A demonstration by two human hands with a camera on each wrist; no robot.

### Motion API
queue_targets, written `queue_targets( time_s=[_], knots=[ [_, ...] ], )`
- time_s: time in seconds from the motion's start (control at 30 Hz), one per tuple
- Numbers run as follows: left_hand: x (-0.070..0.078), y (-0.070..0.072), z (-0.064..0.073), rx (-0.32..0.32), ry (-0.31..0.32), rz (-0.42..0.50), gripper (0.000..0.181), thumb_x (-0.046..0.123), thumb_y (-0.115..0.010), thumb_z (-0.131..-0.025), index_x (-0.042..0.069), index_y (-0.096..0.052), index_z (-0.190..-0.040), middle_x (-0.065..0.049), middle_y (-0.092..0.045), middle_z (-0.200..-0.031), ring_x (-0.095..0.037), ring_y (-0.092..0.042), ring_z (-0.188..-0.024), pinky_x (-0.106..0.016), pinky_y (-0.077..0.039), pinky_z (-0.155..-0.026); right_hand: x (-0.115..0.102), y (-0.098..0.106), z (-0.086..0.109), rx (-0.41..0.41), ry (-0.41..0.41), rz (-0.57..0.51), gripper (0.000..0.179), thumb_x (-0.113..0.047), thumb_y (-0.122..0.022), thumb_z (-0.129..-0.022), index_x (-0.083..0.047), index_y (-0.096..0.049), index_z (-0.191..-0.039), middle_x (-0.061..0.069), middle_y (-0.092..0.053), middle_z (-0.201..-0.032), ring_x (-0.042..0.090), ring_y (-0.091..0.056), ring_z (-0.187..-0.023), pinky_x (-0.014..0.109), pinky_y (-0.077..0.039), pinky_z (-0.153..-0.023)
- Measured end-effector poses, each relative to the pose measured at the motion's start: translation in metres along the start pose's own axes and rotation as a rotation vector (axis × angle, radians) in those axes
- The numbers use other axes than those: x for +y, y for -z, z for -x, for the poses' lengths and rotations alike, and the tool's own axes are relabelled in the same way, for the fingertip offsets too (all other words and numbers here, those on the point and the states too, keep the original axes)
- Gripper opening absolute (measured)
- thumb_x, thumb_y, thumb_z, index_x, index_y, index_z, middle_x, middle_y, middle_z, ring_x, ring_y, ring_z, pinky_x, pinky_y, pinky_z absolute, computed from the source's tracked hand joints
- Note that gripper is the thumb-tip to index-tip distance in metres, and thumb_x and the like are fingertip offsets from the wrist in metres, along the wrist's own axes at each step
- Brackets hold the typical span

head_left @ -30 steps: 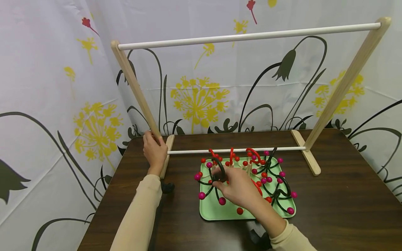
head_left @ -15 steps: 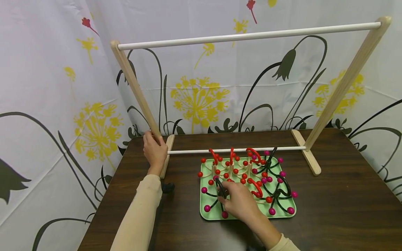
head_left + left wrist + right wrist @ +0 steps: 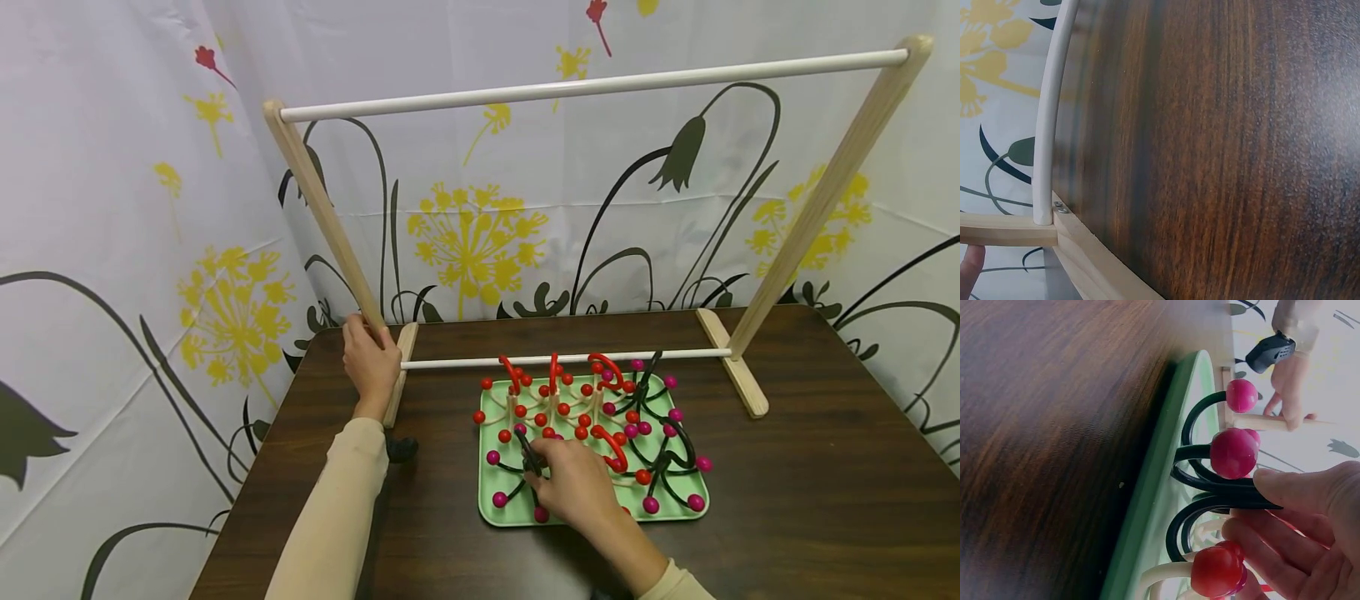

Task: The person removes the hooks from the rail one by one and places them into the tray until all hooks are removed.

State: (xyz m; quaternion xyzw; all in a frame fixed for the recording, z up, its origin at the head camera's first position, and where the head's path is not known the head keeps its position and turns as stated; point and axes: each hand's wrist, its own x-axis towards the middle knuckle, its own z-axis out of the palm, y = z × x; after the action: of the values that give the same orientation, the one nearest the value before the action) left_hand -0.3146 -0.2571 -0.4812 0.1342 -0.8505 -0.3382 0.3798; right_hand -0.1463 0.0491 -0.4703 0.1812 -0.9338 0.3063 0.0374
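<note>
My left hand (image 3: 371, 362) grips the foot of the left wooden post (image 3: 322, 208) of a frame; one fingertip (image 3: 969, 269) shows against that post in the left wrist view. With thumb and fingers, my right hand (image 3: 581, 483) pinches a black hooked piece (image 3: 529, 454) whose curved arms end in magenta balls (image 3: 1234, 453). It stands over the front left part of a green tray (image 3: 491, 510), its arms spread out low and close over the tray. Several similar pieces share the tray: cream ones with red hooks (image 3: 553, 373) and red balls, and black ones (image 3: 663, 458) with magenta balls.
The frame's white top bar (image 3: 600, 86) spans high over the table, and a lower white bar (image 3: 465, 362) runs behind the tray. Its right foot (image 3: 738, 375) stands on the dark wooden table (image 3: 810, 467). A flower-printed curtain (image 3: 480, 167) hangs behind.
My right hand has come down and slightly toward me with the black hooked piece, from above the tray's left side to its front left. The left hand has stayed on the post.
</note>
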Motion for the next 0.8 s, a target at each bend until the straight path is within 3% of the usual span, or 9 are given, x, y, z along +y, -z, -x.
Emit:
queue_targets(
  time_s=[0.33,0.47,0.63,0.8],
  knots=[
    [0.002,0.002,0.001,0.015,0.004,0.008,0.026,0.012,-0.064,-0.089,0.002,-0.052,-0.110,-0.019,-0.053,-0.100,-0.044,-0.057,-0.080,-0.059,-0.042,-0.069,0.002,-0.002,0.003,0.045,-0.005,0.015,0.015,-0.017,-0.082,-0.076,-0.021,-0.073,-0.087,-0.011,-0.067,-0.074,0.006,-0.055,-0.061,0.028,-0.039,-0.051],
    [0.002,0.001,0.001,0.008,0.004,0.002,0.026,0.013,-0.064,-0.090,0.002,-0.051,-0.110,-0.019,-0.052,-0.100,-0.044,-0.057,-0.080,-0.059,-0.042,-0.069,-0.001,0.001,0.007,0.056,-0.006,0.004,0.021,-0.016,-0.082,-0.075,-0.017,-0.074,-0.095,-0.005,-0.071,-0.086,0.014,-0.063,-0.073,0.034,-0.046,-0.060],
    [0.003,0.000,0.001,0.011,0.005,0.001,0.026,0.013,-0.064,-0.090,0.002,-0.051,-0.110,-0.019,-0.052,-0.100,-0.044,-0.057,-0.081,-0.059,-0.043,-0.069,-0.011,0.016,0.018,0.033,-0.063,-0.076,0.041,-0.014,-0.081,-0.077,-0.008,-0.071,-0.116,0.007,-0.072,-0.109,0.028,-0.067,-0.100,0.046,-0.050,-0.084],
    [0.003,0.000,0.001,0.012,0.001,0.006,0.026,0.014,-0.064,-0.090,0.002,-0.051,-0.110,-0.019,-0.052,-0.100,-0.044,-0.057,-0.080,-0.059,-0.042,-0.070,-0.024,0.045,0.035,-0.049,-0.128,-0.138,0.041,-0.019,-0.081,-0.079,-0.011,-0.071,-0.119,0.004,-0.071,-0.114,0.021,-0.065,-0.096,0.043,-0.049,-0.082]
  ],
)
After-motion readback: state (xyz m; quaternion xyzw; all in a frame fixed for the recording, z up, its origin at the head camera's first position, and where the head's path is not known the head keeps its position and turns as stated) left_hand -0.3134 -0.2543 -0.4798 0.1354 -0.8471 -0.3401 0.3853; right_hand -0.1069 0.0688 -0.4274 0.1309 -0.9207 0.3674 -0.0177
